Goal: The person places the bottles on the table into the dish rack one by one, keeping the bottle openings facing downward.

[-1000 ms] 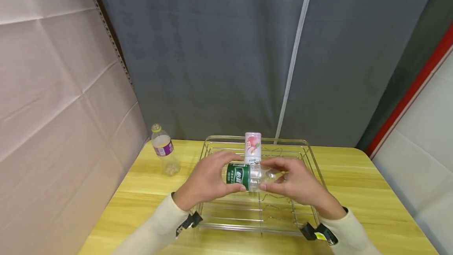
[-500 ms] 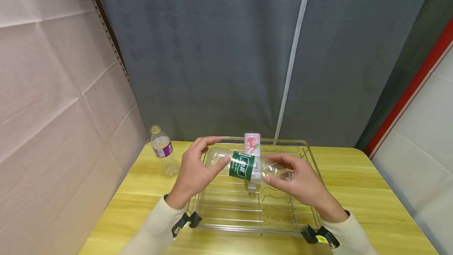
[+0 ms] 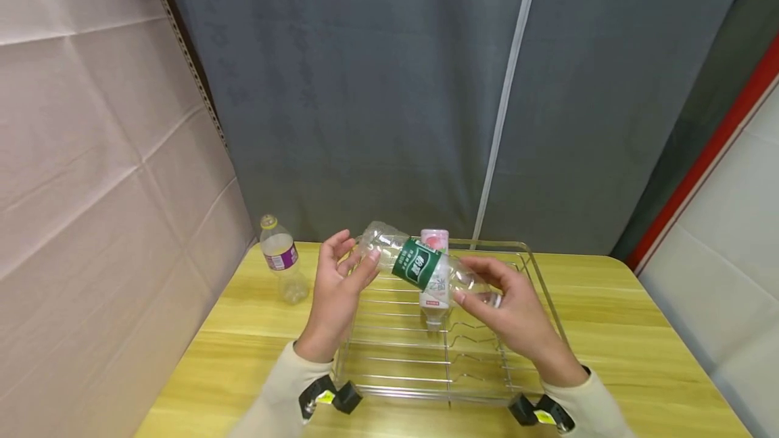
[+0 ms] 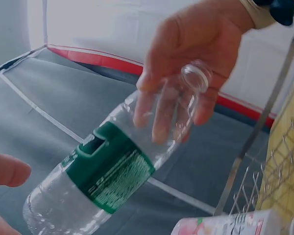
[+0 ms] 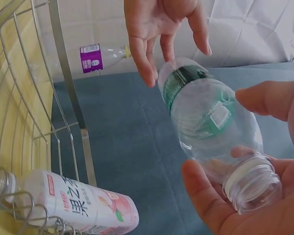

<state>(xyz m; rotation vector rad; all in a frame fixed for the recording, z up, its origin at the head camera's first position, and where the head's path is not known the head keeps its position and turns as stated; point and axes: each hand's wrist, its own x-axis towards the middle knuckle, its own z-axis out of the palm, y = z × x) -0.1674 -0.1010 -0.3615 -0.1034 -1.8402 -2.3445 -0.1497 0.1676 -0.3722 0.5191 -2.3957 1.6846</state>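
Note:
My right hand (image 3: 520, 309) grips a clear plastic bottle (image 3: 416, 262) with a green label round its shoulder and neck. The bottle is tilted above the rack, base up to the left, its uncapped mouth (image 5: 257, 188) beside my right palm. Close to the base, my left hand (image 3: 341, 289) has its fingers spread and loosely bent. In the right wrist view its thumb stands apart from the plastic; whether a fingertip touches the base, I cannot tell. Behind the held bottle, a pink-and-white peach drink bottle (image 3: 434, 296) lies in the wire rack (image 3: 402, 378), neck toward me.
Left of the rack, a clear bottle with a purple label (image 3: 281, 259) and yellow neck ring stands on the wooden table (image 3: 243, 350). A grey curtain (image 3: 365, 100) hangs behind. White cloth walls (image 3: 91, 188) flank both sides.
My left hand has released the bottle's label area and moved left and up to its base. The bottle has gone from level to tilted, base rising, while the right hand keeps hold of its neck end.

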